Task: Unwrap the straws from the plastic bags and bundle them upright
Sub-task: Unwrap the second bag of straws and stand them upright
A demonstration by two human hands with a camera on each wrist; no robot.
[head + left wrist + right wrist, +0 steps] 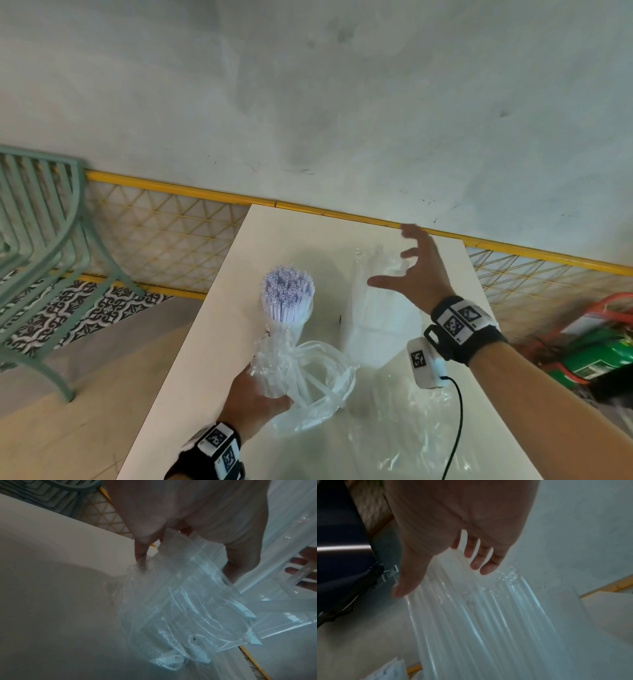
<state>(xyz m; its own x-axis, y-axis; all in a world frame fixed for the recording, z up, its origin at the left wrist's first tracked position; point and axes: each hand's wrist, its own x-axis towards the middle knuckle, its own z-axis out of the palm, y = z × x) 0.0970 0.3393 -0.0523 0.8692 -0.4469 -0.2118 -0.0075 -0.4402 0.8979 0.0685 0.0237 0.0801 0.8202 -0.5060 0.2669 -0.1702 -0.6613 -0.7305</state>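
Observation:
A bundle of white straws (287, 295) stands upright on the white table (212, 349), its lower part wrapped in crumpled clear plastic (301, 377). My left hand (255, 394) grips that plastic and the bundle's base; the same plastic bag (188, 608) hangs below my left hand (180, 513) in the left wrist view. My right hand (416, 270) hovers with fingers spread over a sealed clear pack of straws (376, 308) lying on the table. In the right wrist view my right hand (447, 563) is just above that pack (479, 622), touching nothing.
More empty clear bags (411, 428) lie at the table's near right. A green metal chair (51, 246) stands to the left. A yellow mesh fence (164, 226) runs behind the table. A green and red object (599, 349) sits on the floor at the right.

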